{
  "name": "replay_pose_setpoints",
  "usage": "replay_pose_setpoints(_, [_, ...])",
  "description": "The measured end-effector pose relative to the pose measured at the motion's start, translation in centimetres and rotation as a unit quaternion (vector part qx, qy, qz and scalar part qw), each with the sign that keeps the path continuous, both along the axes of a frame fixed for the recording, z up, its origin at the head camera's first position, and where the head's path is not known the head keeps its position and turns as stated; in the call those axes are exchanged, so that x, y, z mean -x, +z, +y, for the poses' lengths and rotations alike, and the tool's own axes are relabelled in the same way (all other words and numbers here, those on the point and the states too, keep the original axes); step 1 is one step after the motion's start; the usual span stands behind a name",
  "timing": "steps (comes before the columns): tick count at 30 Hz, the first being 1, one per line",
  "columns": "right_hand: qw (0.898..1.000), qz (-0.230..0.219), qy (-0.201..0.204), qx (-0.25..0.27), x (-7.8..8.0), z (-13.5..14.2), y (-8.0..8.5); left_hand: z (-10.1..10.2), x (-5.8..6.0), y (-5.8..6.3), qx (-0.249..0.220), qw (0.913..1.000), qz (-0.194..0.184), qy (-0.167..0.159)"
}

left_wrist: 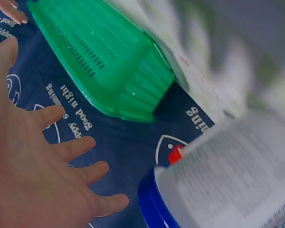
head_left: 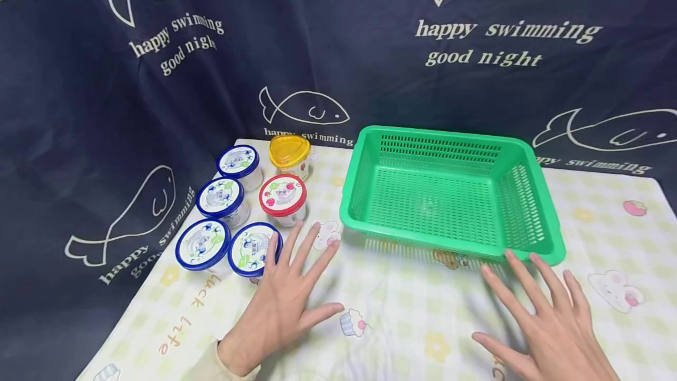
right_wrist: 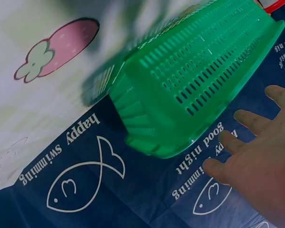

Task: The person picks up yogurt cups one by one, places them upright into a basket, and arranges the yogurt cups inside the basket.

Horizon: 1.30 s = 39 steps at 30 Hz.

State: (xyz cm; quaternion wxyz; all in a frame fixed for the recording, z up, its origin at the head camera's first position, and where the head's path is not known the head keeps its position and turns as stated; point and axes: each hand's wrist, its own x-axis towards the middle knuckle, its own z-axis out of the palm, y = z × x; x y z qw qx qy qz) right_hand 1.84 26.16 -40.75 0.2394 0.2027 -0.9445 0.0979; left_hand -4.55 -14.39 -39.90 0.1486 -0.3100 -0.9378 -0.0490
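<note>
Curtain (head_left: 338, 46) comes first, because it is the biggest thing we see: dark blue, with white fish and the words "happy swimming good night", hanging behind the table. Next comes the tablecloth (head_left: 402, 322), pale yellow checks with little mice, cupcakes and strawberries on it. On the cloth sits the green basket (head_left: 449, 193), full of small holes, with nothing inside that we can see. It stands to the right of the middle, toward the back.

Our left hand (head_left: 282, 304) lies flat over the cloth with its fingers spread wide, holding nothing. Its fingertips are just beside the nearest blue-lidded tub (head_left: 254, 249). Our right hand (head_left: 550, 322) is spread out too, holding nothing, and its fingertips are just beside the front edge of the basket.

The small tubs stand in a bunch on the left of the cloth, apart from the basket. We count three more blue-lidded tubs (head_left: 219, 197), then a red-lidded tub (head_left: 282, 194) and a yellow-lidded tub (head_left: 288, 153) behind it. In the left wrist view one tub looks big and blurry, close to the camera.
</note>
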Motion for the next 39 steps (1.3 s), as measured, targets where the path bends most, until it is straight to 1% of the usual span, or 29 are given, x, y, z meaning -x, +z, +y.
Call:
replay_pose_setpoints(4, [1.0,-0.006,-0.002,-0.002,-0.2,0.1,0.2,-1.2,0.1,0.2,0.004,0.9998,0.009,0.015])
replay_pose_setpoints(9, [1.0,-0.013,-0.008,-0.005,-0.8,0.3,0.2,-3.3,0.4,0.3,-0.005,0.9989,0.028,0.038])
replay_pose_setpoints(12, [1.0,-0.01,-0.011,-0.007,-0.8,0.5,0.1,-4.7,0.6,0.1,-0.001,0.998,0.021,0.06])
replay_pose_setpoints(16, [1.0,-0.008,-0.012,-0.002,-0.6,0.8,0.1,-6.0,0.9,-0.3,0.013,0.996,-0.007,0.088])
replay_pose_setpoints(18, [1.0,-0.007,-0.012,0.004,-0.5,0.9,0.2,-6.4,0.9,-0.4,0.012,0.9953,-0.015,0.094])
replay_pose_setpoints(23, [0.999,0.014,-0.012,0.027,0.1,1.3,0.7,-6.8,1.1,-0.7,-0.01,0.9957,-0.015,0.09])
replay_pose_setpoints(27, [0.999,0.023,-0.014,0.046,0.8,1.9,0.8,-6.9,1.3,-0.6,-0.024,0.9952,-0.018,0.094])
replay_pose_setpoints(30, [0.998,0.019,-0.028,0.058,1.3,2.6,0.6,-7.0,1.4,-0.4,-0.025,0.9941,-0.026,0.103])
replay_pose_setpoints(34, [0.996,0.025,-0.06,0.068,2.0,3.6,0.2,-7.0,1.5,-0.2,-0.026,0.9923,-0.039,0.114])
replay_pose_setpoints(37, [0.994,0.033,-0.072,0.07,2.4,4.2,-0.2,-7.1,1.6,-0.2,-0.026,0.9912,-0.048,0.12])
replay_pose_setpoints(39, [0.994,0.031,-0.072,0.071,2.6,4.5,-0.4,-7.2,1.7,-0.1,-0.025,0.9911,-0.05,0.121])
